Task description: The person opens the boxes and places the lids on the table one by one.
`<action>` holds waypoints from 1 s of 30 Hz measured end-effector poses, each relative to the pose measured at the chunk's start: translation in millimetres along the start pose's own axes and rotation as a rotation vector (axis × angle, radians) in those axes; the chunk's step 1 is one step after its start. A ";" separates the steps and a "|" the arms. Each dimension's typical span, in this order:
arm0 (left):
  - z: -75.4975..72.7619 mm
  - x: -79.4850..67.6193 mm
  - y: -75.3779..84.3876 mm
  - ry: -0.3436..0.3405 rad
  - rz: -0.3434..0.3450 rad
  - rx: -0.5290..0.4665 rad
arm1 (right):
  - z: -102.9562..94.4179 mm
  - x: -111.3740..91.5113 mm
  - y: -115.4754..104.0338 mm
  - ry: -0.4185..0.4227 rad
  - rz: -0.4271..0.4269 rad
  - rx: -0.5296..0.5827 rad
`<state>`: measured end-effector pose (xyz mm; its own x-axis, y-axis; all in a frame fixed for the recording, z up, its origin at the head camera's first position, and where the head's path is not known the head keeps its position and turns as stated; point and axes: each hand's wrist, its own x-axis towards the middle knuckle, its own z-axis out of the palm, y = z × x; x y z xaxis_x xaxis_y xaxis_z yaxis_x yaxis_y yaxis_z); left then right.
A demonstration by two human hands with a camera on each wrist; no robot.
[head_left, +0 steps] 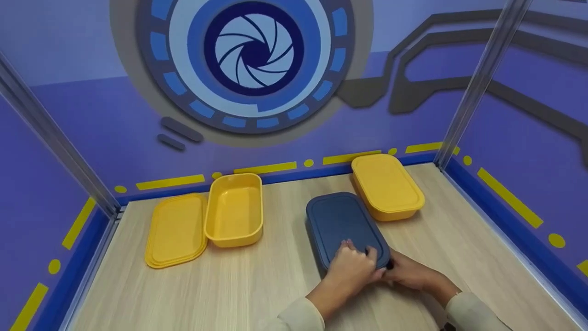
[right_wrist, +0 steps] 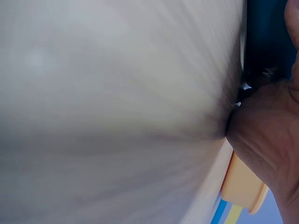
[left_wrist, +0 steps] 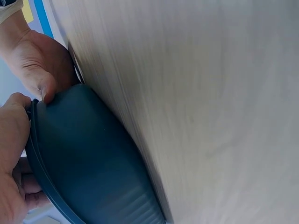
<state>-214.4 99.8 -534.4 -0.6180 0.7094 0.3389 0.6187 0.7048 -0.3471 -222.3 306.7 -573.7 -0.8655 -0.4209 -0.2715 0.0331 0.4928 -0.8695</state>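
A dark blue lidded food container point(head_left: 342, 220) sits on the table, its lid lying on top. My left hand point(head_left: 351, 269) is over the near right corner of the lid, fingers bent on the top and thumb at the rim. Low at that same corner, my right hand point(head_left: 409, 271) grips the container body. In the left wrist view, the right thumb point(left_wrist: 46, 88) presses the body's wall just under the lid rim point(left_wrist: 39, 154). The right fingers are mostly hidden behind the corner.
Beside the dark container, at the back right, stands a yellow container point(head_left: 388, 184) with its lid on. An uncovered yellow container point(head_left: 234, 239) is left of centre, with a yellow lid point(head_left: 177, 230) flat beside it. Purple walls point(head_left: 82, 119) enclose the wooden table point(head_left: 216, 289).
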 end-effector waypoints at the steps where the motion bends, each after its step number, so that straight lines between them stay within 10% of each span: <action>1: 0.0 0.4 -0.2 -0.004 0.004 -0.002 | 0.1 -0.2 -0.4 0.000 0.002 -0.001; 30: -2.4 1.6 2.1 -0.040 -0.012 0.026 | -1.6 -2.2 -1.8 0.005 0.032 0.013</action>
<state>-212.9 102.5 -532.5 -0.6441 0.7001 0.3084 0.5989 0.7122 -0.3661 -221.3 307.9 -570.9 -0.8666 -0.4007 -0.2973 0.0674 0.4964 -0.8655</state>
